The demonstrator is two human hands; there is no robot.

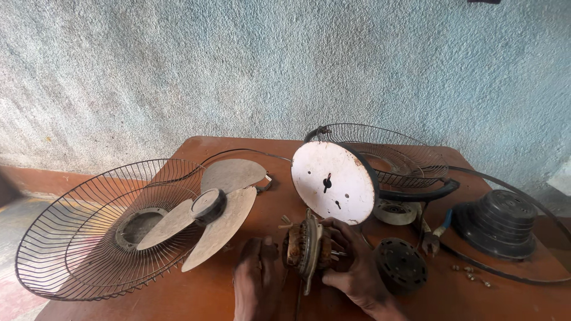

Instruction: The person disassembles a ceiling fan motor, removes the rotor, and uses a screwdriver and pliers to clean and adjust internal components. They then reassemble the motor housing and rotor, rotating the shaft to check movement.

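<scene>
Fan motor held in both hands at the front of the bench (196, 297).

The motor (306, 246), a rusty wound stator in a metal frame, sits between the left hand (256, 282) and the right hand (357, 267); right fingers (336, 229) are curled closed on its housing, left fingers rest on its left side, grip unclear. Judged heavy and rigid, its copper windings fragile; best held by the frame rim. Count: one white round disc (330, 181) just behind the motor, one three-bladed impeller (208, 208) on one wire guard (77, 238) to its left, a second guard (386, 154) behind, two black covers (401, 264) (496, 223) to its right, several loose screws (470, 273).
</scene>
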